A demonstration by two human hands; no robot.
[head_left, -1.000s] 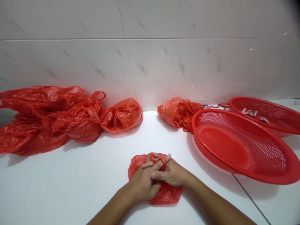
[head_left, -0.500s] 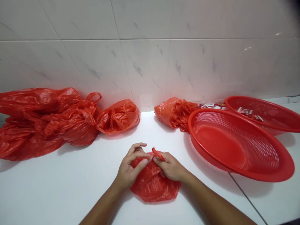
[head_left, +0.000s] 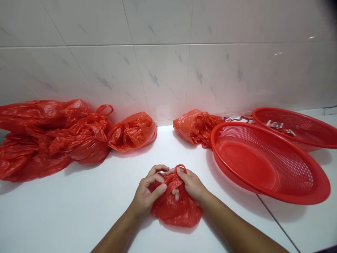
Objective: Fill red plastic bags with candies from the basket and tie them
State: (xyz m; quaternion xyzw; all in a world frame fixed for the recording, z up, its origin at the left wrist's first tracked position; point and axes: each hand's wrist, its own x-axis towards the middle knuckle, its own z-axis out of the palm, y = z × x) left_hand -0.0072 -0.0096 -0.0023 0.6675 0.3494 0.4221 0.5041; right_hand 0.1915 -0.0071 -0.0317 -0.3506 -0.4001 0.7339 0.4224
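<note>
In front of me on the white surface is a filled red plastic bag (head_left: 179,212), its top gathered and creased. My right hand (head_left: 191,181) pinches a thin loop of its handle under the thumb, with some fingertips showing through the folds. At the bag's upper left side, my left hand (head_left: 150,189) is curved, its thumb and index fingertips close together on the plastic. Whatever the bag contains is hidden.
Bunched red plastic bags (head_left: 52,137) lie by the tiled wall on the left, beside a single bag (head_left: 134,131). Another bag (head_left: 196,126) touches a red perforated basket (head_left: 247,165). Behind it, a second basket (head_left: 310,128) holds small wrapped packets (head_left: 275,124).
My hands were crossed over the bag, then moved apart to its two sides. The right hand has drawn the handle up into a loop, and the bag's top is pulled higher.
</note>
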